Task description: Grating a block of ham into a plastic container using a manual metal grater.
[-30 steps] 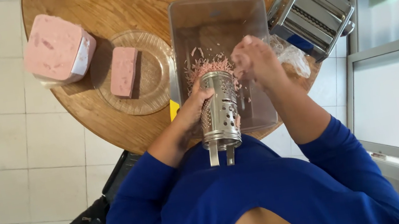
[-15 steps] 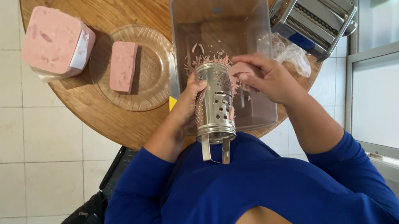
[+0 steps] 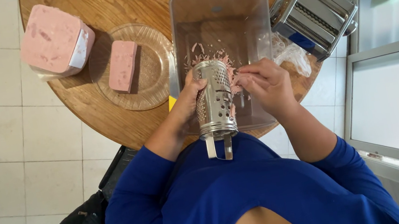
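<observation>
Only the head view here, so everything's placed off the clear plastic tub [image 3: 219, 17] in the middle of the round wooden table [image 3: 102, 112].

The metal drum grater [image 3: 214, 101] sits over the near end of the tub, lying lengthwise with its little handle loop pointing back at the person. The left hand [image 3: 188, 100] is wrapped snug around the drum's left side. The right hand [image 3: 266, 83] is just right of the drum, fingers pinched narrow against its holes; whether there's a scrap of meat in that pinch I can't tell. Pink shreds [image 3: 212, 58] lie in the tub just past the drum.

Left of the tub there's a clear glass plate [image 3: 154, 82] with a pink meat slab [image 3: 122, 65] on it, and further left a big wrapped pink meat block [image 3: 55, 39]. Right of the tub: a metal pasta machine [image 3: 315, 11] and some crumpled clear plastic [image 3: 289, 53].

My guess is the drum's light and rigid but likely greasy and sharp at the holes, so the handle or plain rim looks like the safest grab.
</observation>
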